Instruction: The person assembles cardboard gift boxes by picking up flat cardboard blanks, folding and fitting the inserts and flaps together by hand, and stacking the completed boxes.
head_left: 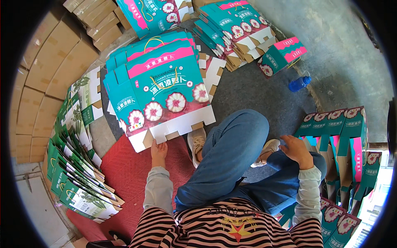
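Left hand, centre of frame: palm up, at lower edge of flat teal carton, upper centre; grip cannot be told. Right hand, right of centre: empty, loosely spread.

- Shirt: pink-and-black stripes, 6 o'clock.
- Star: red and gold, below dark lettering.
- Lower sleeves: pale grey, 7 and 4 o'clock.
- Jeans: blue.
- Shoes: pale, laced.
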Available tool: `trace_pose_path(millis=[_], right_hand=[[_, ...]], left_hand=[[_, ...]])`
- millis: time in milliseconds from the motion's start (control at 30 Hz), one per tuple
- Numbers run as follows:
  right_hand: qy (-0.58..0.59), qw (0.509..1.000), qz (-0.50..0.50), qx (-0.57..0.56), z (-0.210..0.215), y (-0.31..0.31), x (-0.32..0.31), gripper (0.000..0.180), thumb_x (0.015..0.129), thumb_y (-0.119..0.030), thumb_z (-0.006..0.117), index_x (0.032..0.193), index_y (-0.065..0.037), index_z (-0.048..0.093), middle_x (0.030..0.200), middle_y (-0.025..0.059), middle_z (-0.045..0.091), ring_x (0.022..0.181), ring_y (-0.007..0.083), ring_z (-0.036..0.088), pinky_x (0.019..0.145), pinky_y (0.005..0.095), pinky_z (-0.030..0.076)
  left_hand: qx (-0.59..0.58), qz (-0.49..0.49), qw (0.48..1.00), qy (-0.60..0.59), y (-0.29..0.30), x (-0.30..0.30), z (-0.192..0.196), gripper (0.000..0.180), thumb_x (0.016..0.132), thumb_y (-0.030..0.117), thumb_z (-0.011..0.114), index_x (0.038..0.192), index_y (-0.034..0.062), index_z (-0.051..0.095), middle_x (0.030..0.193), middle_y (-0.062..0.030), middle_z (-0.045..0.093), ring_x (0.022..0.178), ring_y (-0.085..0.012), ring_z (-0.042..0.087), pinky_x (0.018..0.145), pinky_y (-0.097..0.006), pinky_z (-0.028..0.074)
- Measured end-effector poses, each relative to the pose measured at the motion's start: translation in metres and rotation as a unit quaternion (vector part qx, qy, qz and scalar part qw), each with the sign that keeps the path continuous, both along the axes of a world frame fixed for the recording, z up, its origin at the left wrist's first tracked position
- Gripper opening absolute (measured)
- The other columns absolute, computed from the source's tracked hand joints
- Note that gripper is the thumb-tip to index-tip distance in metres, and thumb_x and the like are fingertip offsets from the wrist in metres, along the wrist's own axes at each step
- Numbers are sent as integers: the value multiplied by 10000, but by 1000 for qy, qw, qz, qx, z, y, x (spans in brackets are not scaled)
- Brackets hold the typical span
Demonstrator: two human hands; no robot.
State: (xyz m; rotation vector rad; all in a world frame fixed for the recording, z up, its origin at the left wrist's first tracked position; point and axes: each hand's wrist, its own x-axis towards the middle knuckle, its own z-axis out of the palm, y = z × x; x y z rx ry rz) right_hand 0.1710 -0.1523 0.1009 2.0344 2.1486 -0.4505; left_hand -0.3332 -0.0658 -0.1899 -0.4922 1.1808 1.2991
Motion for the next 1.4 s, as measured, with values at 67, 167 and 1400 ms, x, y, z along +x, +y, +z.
trace_pose_path(millis=[67,167,1400], right_hand=[[1,1000,4,8,1,2,-2,327,767,-211,604,1051,-61,543,908,157,597,846,342,581,714,416,460],[3,1000,3,6,4,7,-5,325,765,-207,602,1048,-61,540,915,155,598,850,340,580,716,420,460],[35,996,10,76,21,15,-5,310,766,-212,603,1029,-57,550,920,157,592,829,336,581,702,421,460]], left_hand=[[-2,30,1000,-5,-3,1,6,377,806,310,622,1086,81,516,1086,-73,527,985,-212,510,758,-321,447],[-8,57,998,-17,-3,5,19,325,775,299,668,1021,122,549,948,-26,564,829,-166,541,622,-268,442],[291,-69,941,160,25,28,189,312,798,158,603,1081,84,494,966,-61,591,783,-187,579,633,-287,466]])
